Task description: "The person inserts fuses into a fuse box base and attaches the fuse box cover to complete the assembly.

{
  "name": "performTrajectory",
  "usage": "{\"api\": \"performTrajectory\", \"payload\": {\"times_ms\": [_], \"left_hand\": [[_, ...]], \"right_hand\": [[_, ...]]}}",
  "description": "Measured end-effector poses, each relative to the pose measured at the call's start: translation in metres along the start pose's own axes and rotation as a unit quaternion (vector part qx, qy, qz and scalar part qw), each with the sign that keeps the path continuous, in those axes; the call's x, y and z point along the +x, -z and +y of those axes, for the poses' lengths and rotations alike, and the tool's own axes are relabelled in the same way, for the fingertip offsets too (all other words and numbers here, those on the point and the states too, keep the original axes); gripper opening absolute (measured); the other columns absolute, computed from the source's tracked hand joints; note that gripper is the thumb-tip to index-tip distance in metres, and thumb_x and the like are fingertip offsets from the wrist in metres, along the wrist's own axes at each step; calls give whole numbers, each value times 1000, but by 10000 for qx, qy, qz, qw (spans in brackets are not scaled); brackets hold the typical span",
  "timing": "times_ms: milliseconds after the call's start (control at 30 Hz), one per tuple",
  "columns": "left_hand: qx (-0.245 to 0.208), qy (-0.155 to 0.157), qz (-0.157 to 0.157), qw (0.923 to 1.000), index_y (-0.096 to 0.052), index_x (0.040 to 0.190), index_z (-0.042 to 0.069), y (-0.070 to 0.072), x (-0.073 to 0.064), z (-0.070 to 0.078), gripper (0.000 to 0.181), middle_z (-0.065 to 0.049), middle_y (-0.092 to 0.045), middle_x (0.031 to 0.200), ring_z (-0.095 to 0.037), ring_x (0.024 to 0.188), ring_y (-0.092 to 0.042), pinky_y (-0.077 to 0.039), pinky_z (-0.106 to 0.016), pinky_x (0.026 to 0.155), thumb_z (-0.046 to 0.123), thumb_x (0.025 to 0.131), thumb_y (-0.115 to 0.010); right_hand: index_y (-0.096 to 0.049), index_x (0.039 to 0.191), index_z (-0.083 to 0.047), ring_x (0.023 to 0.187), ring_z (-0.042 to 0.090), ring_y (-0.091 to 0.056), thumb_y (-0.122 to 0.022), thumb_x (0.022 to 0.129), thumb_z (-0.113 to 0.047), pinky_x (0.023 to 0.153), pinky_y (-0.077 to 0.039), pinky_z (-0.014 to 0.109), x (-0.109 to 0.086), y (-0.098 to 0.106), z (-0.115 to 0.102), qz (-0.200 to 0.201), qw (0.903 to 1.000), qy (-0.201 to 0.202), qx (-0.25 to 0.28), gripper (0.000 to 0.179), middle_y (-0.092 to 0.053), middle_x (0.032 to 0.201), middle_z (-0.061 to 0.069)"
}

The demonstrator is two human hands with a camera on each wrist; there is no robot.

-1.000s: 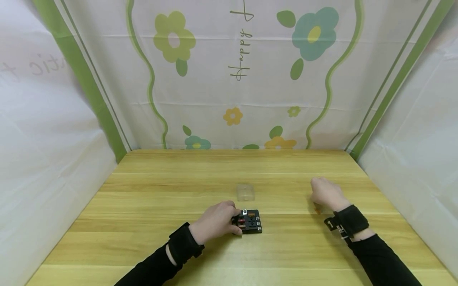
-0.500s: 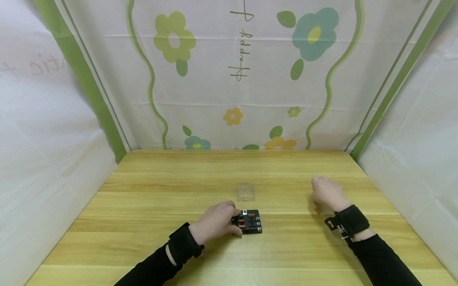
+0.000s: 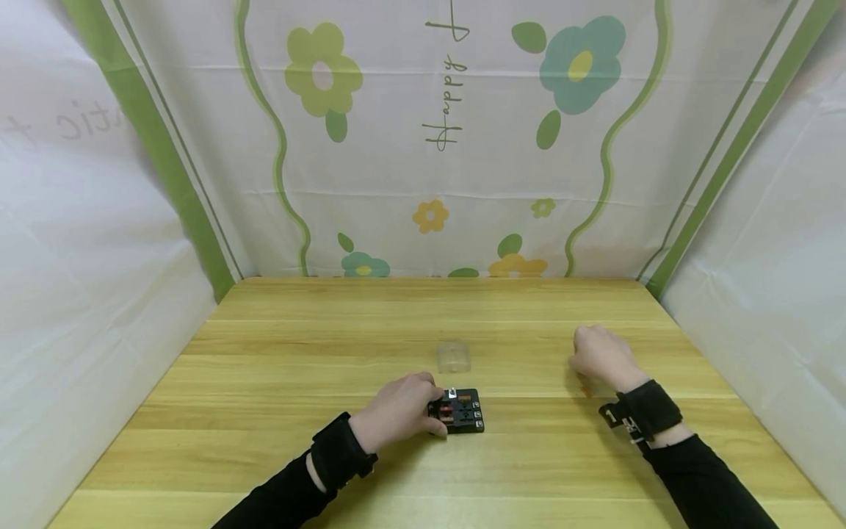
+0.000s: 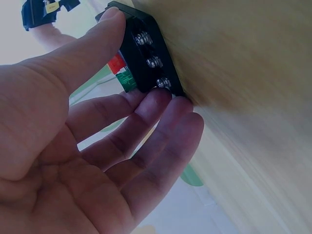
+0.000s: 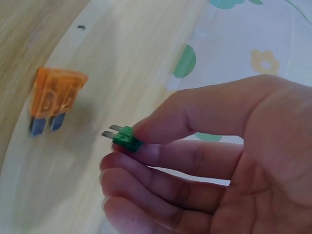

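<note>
In the head view my left hand (image 3: pixel 399 411) grips the left side of a black fuse block (image 3: pixel 471 410) on the table, thumb at the near edge and fingers at the far one. The left wrist view shows metal screws along the block's side, with a red fuse (image 4: pixel 116 64) and a green fuse (image 4: pixel 126 80) seated in it. Out to the right, my right hand (image 3: pixel 603 360) pinches a small green blade fuse (image 5: pixel 126 140) between thumb and index finger, its two metal prongs sticking out. Beside that hand lies an orange blade fuse (image 5: pixel 57 92).
Behind the fuse block lies a clear plastic cover (image 3: pixel 454 356). The wooden table (image 3: pixel 297 382) is enclosed by a flowered cloth (image 3: pixel 377 169) at the back and white cloth on both sides.
The right hand has shifted very slightly to the left. My left hand and the fuse block stay in place.
</note>
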State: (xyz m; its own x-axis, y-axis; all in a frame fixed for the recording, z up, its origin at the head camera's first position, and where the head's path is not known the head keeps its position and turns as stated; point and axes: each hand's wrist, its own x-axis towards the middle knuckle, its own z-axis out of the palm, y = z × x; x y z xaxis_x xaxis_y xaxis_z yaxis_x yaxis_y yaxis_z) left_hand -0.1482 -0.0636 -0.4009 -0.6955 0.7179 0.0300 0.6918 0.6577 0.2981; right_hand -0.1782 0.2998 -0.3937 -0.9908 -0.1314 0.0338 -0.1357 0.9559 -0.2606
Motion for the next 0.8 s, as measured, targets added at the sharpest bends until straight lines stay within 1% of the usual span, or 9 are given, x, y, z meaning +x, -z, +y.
{"api": "performTrajectory", "payload": {"times_ms": [267,467,600,733,800], "left_hand": [[8,-7,26,10000,-73,115,6,0,0,0,50,0,-60,91,-8,68,-45,-38,-23,60,37,77,-83],[33,4,26,10000,-73,115,7,1,0,1,51,2,-58,87,-7,67,-44,-37,-23,59,38,76,-83],[38,22,-2,10000,-74,114,8,1,1,1,50,3,-56,85,-8,66,-43,-36,-23,57,39,77,-83],[23,33,-2,10000,-73,115,7,0,1,1,51,2,-58,87,-8,67,-43,-37,-23,58,39,77,-83],[7,33,7,10000,-73,116,7,0,0,2,52,2,-59,89,-7,67,-44,-37,-23,58,39,76,-83]], "right_hand": [[-25,53,-20,52,10,-9,-54,74,4,46,-13,26,0,0,-1,270,9993,229,147,43,-11,56,-9],[-24,54,-20,52,10,-10,-53,77,6,47,-14,26,1,0,-2,427,9983,365,153,45,-10,56,-9],[-23,57,-21,53,11,-11,-53,79,7,48,-15,27,2,-1,-2,560,9969,547,52,47,-10,58,-8],[-22,60,-21,52,10,-15,-50,80,10,49,-18,27,3,-3,-2,750,9943,753,-93,46,-13,59,-6],[-23,61,-21,52,10,-16,-49,80,12,50,-19,28,5,-3,-2,778,9937,791,-130,46,-14,59,-6]]}}
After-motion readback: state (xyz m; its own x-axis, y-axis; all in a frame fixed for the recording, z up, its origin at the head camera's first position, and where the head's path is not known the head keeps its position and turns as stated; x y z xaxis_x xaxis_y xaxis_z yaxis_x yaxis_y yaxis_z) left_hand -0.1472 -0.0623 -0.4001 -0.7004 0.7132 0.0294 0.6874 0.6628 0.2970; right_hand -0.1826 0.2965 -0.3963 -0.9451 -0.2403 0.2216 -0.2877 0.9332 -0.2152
